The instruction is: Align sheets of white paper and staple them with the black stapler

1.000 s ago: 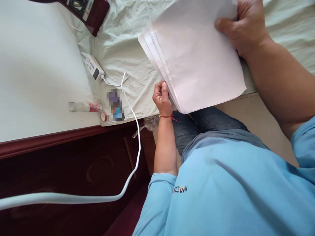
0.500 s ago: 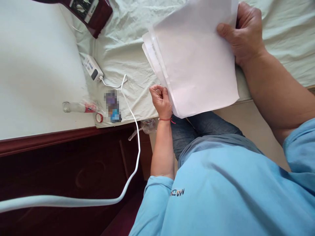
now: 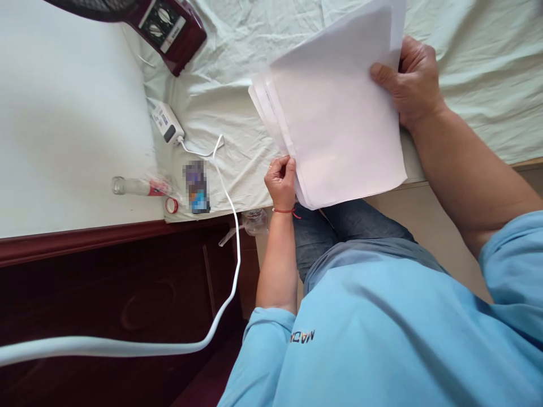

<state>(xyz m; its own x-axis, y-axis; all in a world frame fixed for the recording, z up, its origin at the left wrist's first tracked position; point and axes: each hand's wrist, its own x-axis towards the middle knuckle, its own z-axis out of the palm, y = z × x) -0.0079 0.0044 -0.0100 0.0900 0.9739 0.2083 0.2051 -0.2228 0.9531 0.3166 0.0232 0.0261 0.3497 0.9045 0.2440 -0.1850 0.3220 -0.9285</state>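
The fingers (image 3: 285,167) of the left hand (image 3: 280,183) were curled in and pinched the near edge of a stack of white paper sheets (image 3: 335,107), close to the stack's lower corner, with a red string bracelet (image 3: 285,211) round the wrist just below. The fingers of the right hand (image 3: 410,79) were closed on the far edge of the same stack, the thumb lying across the top sheet and the other fingers hidden behind the paper. The stack was held tilted above a bed covered with a wrinkled pale green sheet (image 3: 229,85), and the edges of the lower sheets fanned out slightly on the side toward the left hand. To the left of the stack, a white charger block (image 3: 168,122) lay on the bed sheet, and its white cable (image 3: 231,226) ran past the left hand and down over the bed's dark wooden frame (image 3: 85,249). Farther left of the stack, near the frame's edge, lay a small clear bottle (image 3: 133,185) and a small roll of tape (image 3: 171,205). Above the charger, well apart from the stack, stood the dark red base of a fan (image 3: 169,28). Below the stack were the person's jeans (image 3: 339,232) and light blue shirt (image 3: 382,328).
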